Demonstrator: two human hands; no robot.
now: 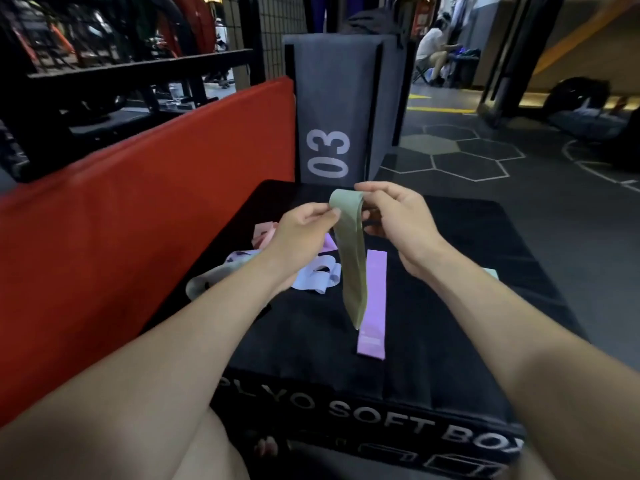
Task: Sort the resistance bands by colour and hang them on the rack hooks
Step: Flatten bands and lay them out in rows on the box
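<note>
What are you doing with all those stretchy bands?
A person holds up a green band with both hands, the left hand and right hand pinching its top so it hangs down. A purple band lies flat on the black box, with pink and pale ones heaped behind. None hang up yet.

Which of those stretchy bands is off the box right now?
The green band, pinched at its top by both the left hand and right hand, hangs down freely. The purple band and the other pastel ones lie on the black box.
</note>
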